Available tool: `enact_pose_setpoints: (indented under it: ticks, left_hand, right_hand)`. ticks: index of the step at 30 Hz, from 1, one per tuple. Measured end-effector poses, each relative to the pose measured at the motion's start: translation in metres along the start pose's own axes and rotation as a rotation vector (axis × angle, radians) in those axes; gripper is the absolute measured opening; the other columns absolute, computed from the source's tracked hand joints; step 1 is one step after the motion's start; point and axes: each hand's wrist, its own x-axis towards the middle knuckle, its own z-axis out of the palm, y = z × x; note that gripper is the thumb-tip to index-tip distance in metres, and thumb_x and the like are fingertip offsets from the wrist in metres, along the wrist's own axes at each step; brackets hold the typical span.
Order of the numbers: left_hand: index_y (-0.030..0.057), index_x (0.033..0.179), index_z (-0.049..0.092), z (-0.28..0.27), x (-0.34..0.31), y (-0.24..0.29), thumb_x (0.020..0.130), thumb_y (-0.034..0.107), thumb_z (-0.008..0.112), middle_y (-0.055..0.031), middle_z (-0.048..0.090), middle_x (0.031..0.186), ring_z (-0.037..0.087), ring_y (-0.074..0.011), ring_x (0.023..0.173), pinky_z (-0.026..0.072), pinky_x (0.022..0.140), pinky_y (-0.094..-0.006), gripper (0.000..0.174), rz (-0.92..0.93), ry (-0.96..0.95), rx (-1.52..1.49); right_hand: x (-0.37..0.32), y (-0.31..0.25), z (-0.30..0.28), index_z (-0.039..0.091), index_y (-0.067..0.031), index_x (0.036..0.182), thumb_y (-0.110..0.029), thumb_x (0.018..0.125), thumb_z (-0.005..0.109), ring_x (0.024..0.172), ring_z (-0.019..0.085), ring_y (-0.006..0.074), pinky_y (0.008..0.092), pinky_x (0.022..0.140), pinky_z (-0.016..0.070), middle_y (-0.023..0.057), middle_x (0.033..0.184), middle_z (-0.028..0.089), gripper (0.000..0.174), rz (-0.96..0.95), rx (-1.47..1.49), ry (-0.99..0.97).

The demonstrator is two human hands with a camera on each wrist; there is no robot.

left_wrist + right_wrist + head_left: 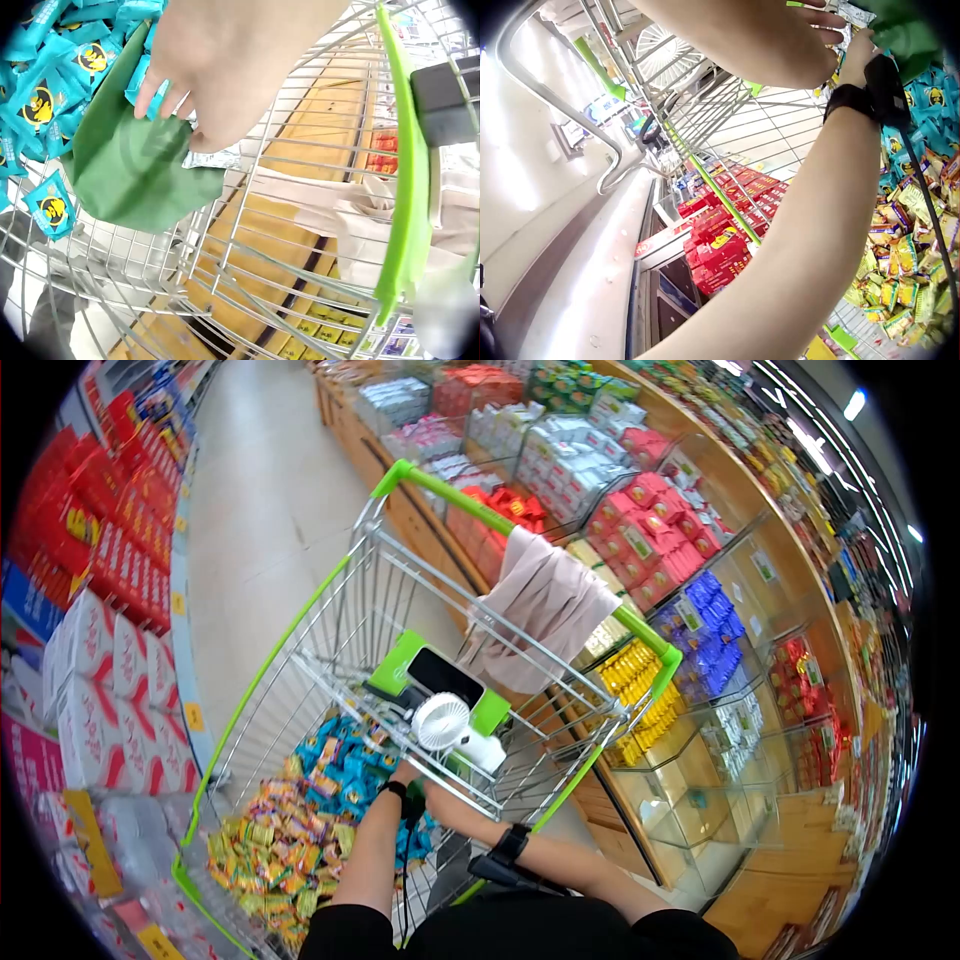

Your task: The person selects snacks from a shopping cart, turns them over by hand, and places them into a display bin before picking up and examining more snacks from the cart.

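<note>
In the left wrist view my left hand (217, 75) bends over a green cloth bag (142, 172), its thumb and fingers pinching a silver-white packet (217, 159). A teal packet (140, 79) shows by the fingers. My right hand (810, 45) is close beside the left, fingers extended toward the packet, in the right wrist view. Both hands are low in the shopping cart (275, 630), partly covered by its rails in the head view. Teal candy packets (345, 760) lie around the bag, and yellow ones (275, 840) are heaped toward the cart's left end.
Above the hands, a white fan (440, 720) and a phone (446, 676) sit in the cart's upper rack. A pink cloth (545, 595) hangs over the green rail. Sweets shelves (650, 530) run along the right; stacked red boxes (130, 560) flank the aisle (250, 490) on the left.
</note>
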Motion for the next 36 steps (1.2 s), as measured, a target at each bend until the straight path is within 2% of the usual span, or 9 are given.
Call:
enact_pose_setpoints:
  ticks: [1, 3, 7, 9, 16, 19, 28, 35, 36]
  left_hand:
    - [0.0014, 0.095, 0.055, 0.002, 0.003, 0.002, 0.082, 0.022, 0.048, -0.0117, 0.06, 0.077, 0.059, -0.0207, 0.073, 0.0478, 0.063, -0.0357, 0.025, -0.03, -0.031, -0.007]
    - [0.0016, 0.095, 0.055, 0.005, 0.011, 0.005, 0.082, 0.022, 0.048, -0.0116, 0.06, 0.077, 0.059, -0.0207, 0.073, 0.0477, 0.063, -0.0357, 0.025, -0.066, -0.068, -0.001]
    - [0.002, 0.095, 0.055, 0.011, 0.022, 0.006, 0.082, 0.022, 0.048, -0.0114, 0.06, 0.077, 0.059, -0.0209, 0.074, 0.0476, 0.064, -0.0358, 0.025, -0.112, -0.114, 0.0]
    - [0.0022, 0.095, 0.055, 0.015, 0.026, 0.003, 0.082, 0.022, 0.049, -0.0113, 0.06, 0.077, 0.059, -0.0209, 0.074, 0.0476, 0.064, -0.0358, 0.024, -0.132, -0.135, -0.003]
    - [0.003, 0.096, 0.055, 0.017, 0.025, -0.002, 0.082, 0.021, 0.049, -0.0109, 0.06, 0.078, 0.058, -0.0212, 0.075, 0.0474, 0.066, -0.0358, 0.024, -0.174, -0.192, -0.073]
    - [0.0033, 0.096, 0.055, 0.014, 0.023, -0.003, 0.083, 0.021, 0.049, -0.0107, 0.06, 0.078, 0.058, -0.0213, 0.076, 0.0474, 0.067, -0.0359, 0.023, -0.185, -0.204, -0.115]
    - [0.0043, 0.097, 0.055, -0.002, 0.015, 0.007, 0.083, 0.021, 0.05, -0.0103, 0.06, 0.079, 0.058, -0.0216, 0.078, 0.0472, 0.069, -0.036, 0.022, -0.234, -0.236, -0.392]
    - [0.005, 0.097, 0.055, -0.028, -0.021, 0.025, 0.083, 0.021, 0.051, -0.0099, 0.06, 0.08, 0.058, -0.0219, 0.079, 0.047, 0.07, -0.036, 0.022, -0.386, -0.428, -1.015]
    - [0.0051, 0.097, 0.055, -0.032, -0.029, 0.025, 0.083, 0.021, 0.051, -0.0098, 0.06, 0.08, 0.058, -0.0219, 0.079, 0.047, 0.071, -0.036, 0.022, -0.419, -0.468, -1.096]
  right_hand:
    - [0.007, -0.005, -0.016, 0.052, -0.0016, 0.073, -0.008, 0.069, 0.05, 0.053, 0.054, 0.0263, 0.0355, 0.05, 0.0433, 0.015, 0.063, 0.052, 0.008, 0.16, 0.241, -0.048]
    - [0.001, -0.011, -0.005, 0.055, 0.0041, 0.081, -0.006, 0.068, 0.05, 0.064, 0.053, 0.0293, 0.0395, 0.057, 0.0444, 0.0187, 0.067, 0.051, 0.017, 0.247, 0.203, -0.049]
    - [0.0, -0.009, -0.024, 0.051, 0.0047, 0.077, -0.004, 0.068, 0.047, 0.058, 0.049, 0.0288, 0.0372, 0.051, 0.0413, 0.019, 0.064, 0.047, 0.013, 0.201, 0.231, -0.094]
    - [-0.002, -0.012, -0.025, 0.051, 0.0005, 0.082, -0.009, 0.073, 0.048, 0.065, 0.054, 0.0287, 0.0442, 0.065, 0.0468, 0.0152, 0.07, 0.049, 0.013, 0.249, 0.166, -0.202]
    - [-0.001, -0.014, -0.024, 0.048, 0.0054, 0.084, -0.007, 0.074, 0.048, 0.066, 0.05, 0.0309, 0.0389, 0.064, 0.0469, 0.0185, 0.074, 0.049, 0.016, 0.449, 0.545, -0.313]
    - [-0.003, -0.012, -0.026, 0.049, 0.0055, 0.086, -0.008, 0.072, 0.049, 0.068, 0.051, 0.0284, 0.0372, 0.064, 0.048, 0.0175, 0.074, 0.05, 0.02, 0.172, 0.233, -0.322]
    - [0.002, -0.013, -0.03, 0.053, 0.0029, 0.074, -0.006, 0.07, 0.049, 0.061, 0.052, 0.0267, 0.0368, 0.055, 0.0441, 0.0166, 0.066, 0.05, 0.011, 0.253, 0.334, -0.308]
    - [-0.005, -0.008, -0.019, 0.053, 0.0015, 0.066, -0.006, 0.066, 0.05, 0.059, 0.05, 0.0251, 0.0328, 0.05, 0.0401, 0.0146, 0.061, 0.05, 0.008, 0.172, 0.368, -0.229]
    - [-0.003, -0.009, -0.017, 0.053, -0.0001, 0.064, -0.008, 0.066, 0.051, 0.058, 0.05, 0.0248, 0.0322, 0.051, 0.0399, 0.0134, 0.061, 0.049, 0.008, 0.116, 0.198, -0.182]
